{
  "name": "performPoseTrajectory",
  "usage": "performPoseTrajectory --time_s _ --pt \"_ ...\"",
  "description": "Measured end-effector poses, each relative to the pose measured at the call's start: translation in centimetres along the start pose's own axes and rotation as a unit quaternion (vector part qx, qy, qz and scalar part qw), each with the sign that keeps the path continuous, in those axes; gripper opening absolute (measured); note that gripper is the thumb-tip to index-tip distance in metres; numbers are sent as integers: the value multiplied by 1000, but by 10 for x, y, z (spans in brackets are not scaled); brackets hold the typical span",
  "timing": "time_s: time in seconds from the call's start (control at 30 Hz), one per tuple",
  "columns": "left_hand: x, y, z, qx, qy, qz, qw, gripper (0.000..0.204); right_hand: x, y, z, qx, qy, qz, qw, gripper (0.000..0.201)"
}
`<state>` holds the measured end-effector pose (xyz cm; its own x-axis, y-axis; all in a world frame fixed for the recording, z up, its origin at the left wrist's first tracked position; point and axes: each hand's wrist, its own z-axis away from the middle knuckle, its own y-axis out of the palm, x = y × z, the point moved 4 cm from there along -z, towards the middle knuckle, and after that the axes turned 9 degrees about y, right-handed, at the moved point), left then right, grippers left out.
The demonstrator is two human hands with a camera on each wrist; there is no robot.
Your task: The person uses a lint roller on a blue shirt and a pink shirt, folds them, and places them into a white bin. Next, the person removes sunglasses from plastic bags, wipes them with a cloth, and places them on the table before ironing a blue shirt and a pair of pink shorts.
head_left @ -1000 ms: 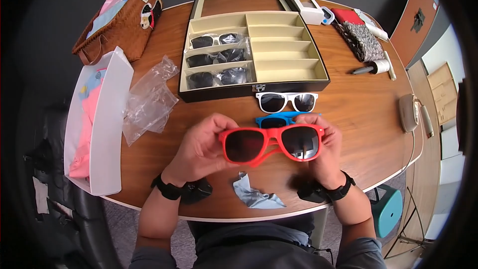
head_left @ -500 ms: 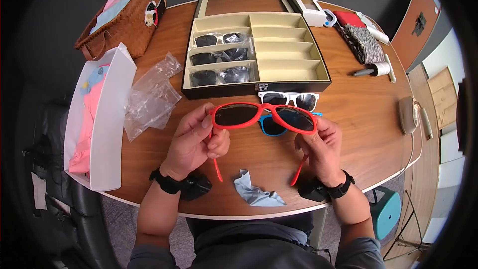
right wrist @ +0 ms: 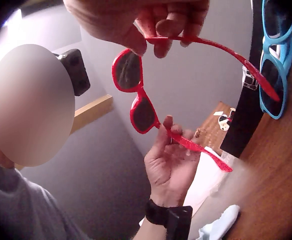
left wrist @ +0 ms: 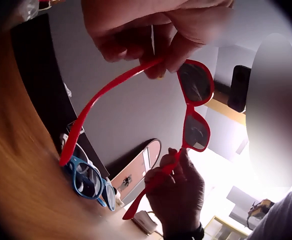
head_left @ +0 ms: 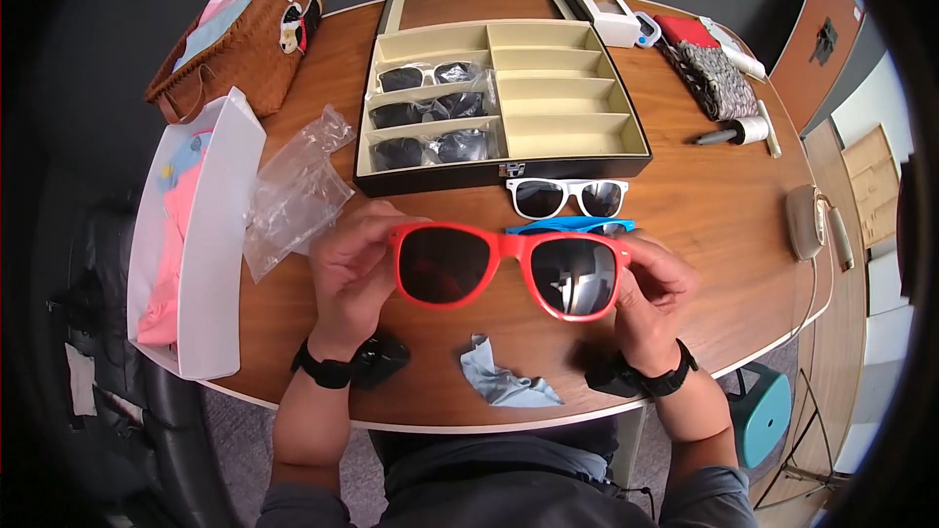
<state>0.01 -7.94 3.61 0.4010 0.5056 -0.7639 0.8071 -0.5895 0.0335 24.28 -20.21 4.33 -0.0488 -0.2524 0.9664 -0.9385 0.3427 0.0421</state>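
Red sunglasses (head_left: 509, 246) with dark lenses are held up over the table, their front facing the head camera. My left hand (head_left: 354, 269) pinches one temple arm near its hinge; my right hand (head_left: 657, 293) pinches the other arm the same way. Both temple arms are unfolded, as the left wrist view shows along the red arm (left wrist: 93, 100). Behind them on the table lie blue sunglasses (head_left: 577, 225), partly hidden by the red pair, and white sunglasses (head_left: 567, 198). A grey-blue cloth (head_left: 504, 379) lies crumpled between my forearms near the table edge.
An open display case (head_left: 499, 171) has several bagged sunglasses in its left compartments. Clear plastic bags (head_left: 298, 196) lie left of it, beside a white box (head_left: 220, 264) and a brown basket (head_left: 240, 59). A lint roller (head_left: 748, 130) and knitted fabric (head_left: 709, 78) lie at right.
The red sunglasses tipped lenses-up, showing their hanging arms, then turned front-on again, now slightly nearer the camera. Both hands kept their hold on the arms.
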Motion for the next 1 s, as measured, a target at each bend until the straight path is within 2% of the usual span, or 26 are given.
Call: performPoseTrajectory --time_s 0.07,0.17,0.2,0.27,0.4,0.43,0.47,0.5,0.53,0.6,0.63,0.67,0.7,0.77,0.8,0.83,0.9,0.93,1.0 --pt "-7 9 -1 -18 -60 19 998 29 6 -2 2 -28 -77 33 996 22" --pt "-7 18 2 -5 -69 27 997 29 -1 -4 0 -71 -89 67 991 21" --pt "-6 18 3 16 -51 -9 999 30 1 -3 0 -71 -89 67 991 21" --pt "-11 18 5 5 -82 11 997 28 -3 -1 2 -76 40 -8 996 21" --pt "-4 16 6 -18 -148 32 988 24 0 6 -1 -26 74 -44 996 21" --pt "-4 15 3 -20 -147 31 989 24 -3 7 -3 -19 126 -60 990 20" --pt "-1 15 2 -19 -196 18 980 23 -7 7 -4 -13 177 -74 981 20" --pt "3 14 2 -17 -245 5 969 25 -7 6 -6 -12 176 -74 981 20" --pt "4 15 1 -18 -245 5 969 25 -10 6 -7 7 194 -71 978 23" --pt "9 15 4 -24 -296 -7 955 30 -14 6 -7 23 215 -67 974 26" --pt "8 17 3 -23 -297 -6 955 30 -13 7 -8 53 198 -123 971 30" --pt "7 19 3 -16 -340 -13 940 31 -11 9 -9 82 179 -178 964 34" --pt "8 20 4 -11 -383 -20 924 32 -8 10 -8 83 178 -177 964 34" --pt "14 17 7 -33 -400 16 916 32 -4 14 -8 74 201 -145 966 41" --pt "17 16 10 -53 -419 53 905 32 -12 12 -6 98 197 -107 970 38" --pt "19 15 11 -56 -419 53 905 32 -9 15 -2 151 201 0 968 32" --pt "20 13 12 -80 -412 36 907 36 0 33 2 350 62 93 930 20" --pt "20 14 11 -82 -411 36 907 36 0 37 3 353 62 93 929 20" --pt "18 17 11 -96 -436 60 893 36 5 55 18 489 -8 110 865 25"
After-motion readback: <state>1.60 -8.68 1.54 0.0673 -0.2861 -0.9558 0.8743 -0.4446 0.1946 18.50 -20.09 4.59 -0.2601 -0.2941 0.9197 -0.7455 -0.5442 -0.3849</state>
